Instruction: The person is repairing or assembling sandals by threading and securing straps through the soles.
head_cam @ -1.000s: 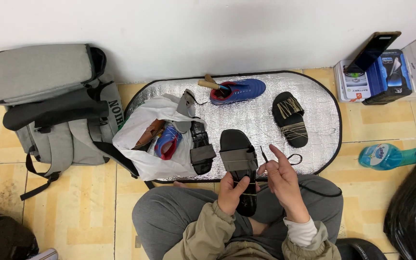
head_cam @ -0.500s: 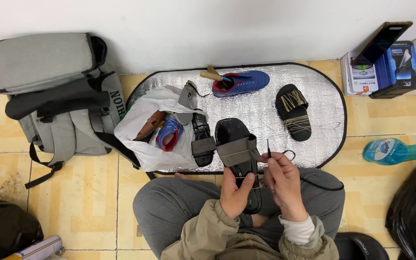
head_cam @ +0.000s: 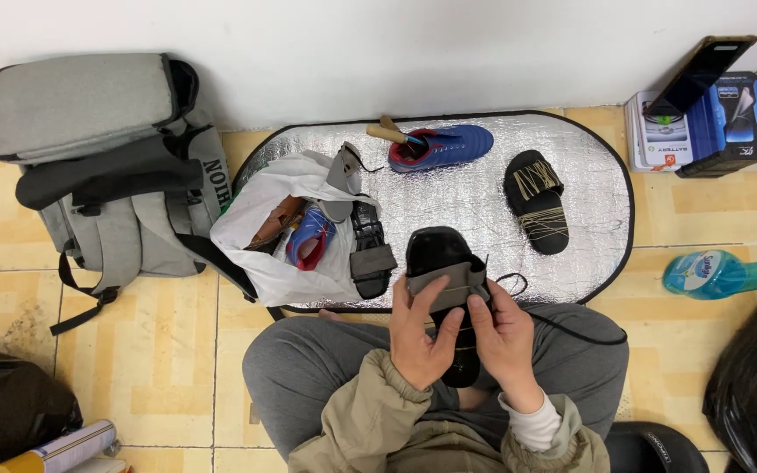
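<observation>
Person seated cross-legged on tiled floor [head_cam: 159, 368], grey trousers, tan jacket sleeves. Both hands over lap, closed on one black slide sandal [head_cam: 442, 263]. Left hand [head_cam: 418, 337] grips its left side, thumb across grey strap [head_cam: 449, 285]; right hand [head_cam: 505, 337] grips right side, fingers pinching strap's right edge. Sandal toe end points away from person, heel end down btwn the hands, partly hidden. Thin black thread [head_cam: 562, 322] loops from strap area across right knee.

Near edges: black slipper [head_cam: 654, 447] by right knee; black bag [head_cam: 755, 385] far right; another black bag [head_cam: 6, 407] bottom left w/ a rolled tube [head_cam: 63, 448] beside it.

Just past knees: silver oval mat [head_cam: 475, 201] w/ black trim. Held sandal overlaps mat's near edge. On mat left: white plastic bag [head_cam: 273, 236], open, w/ brown and blue-red footwear inside; a black-grey sandal [head_cam: 370, 250] lies touching the bag's right side. Mat right: second black slide [head_cam: 536, 201] w/ pale thread wound on strap, well apart from the hands. Mat far side: blue shoe [head_cam: 444, 147], red lining, wooden-handled tool [head_cam: 387, 134] resting in its opening.

Left of mat: grey backpack [head_cam: 89, 158], against wall. Right of mat: teal spray bottle [head_cam: 720, 273] lying on floor; beyond it, blue-white boxes [head_cam: 703, 131] w/ a phone [head_cam: 703, 74] propped on top.
</observation>
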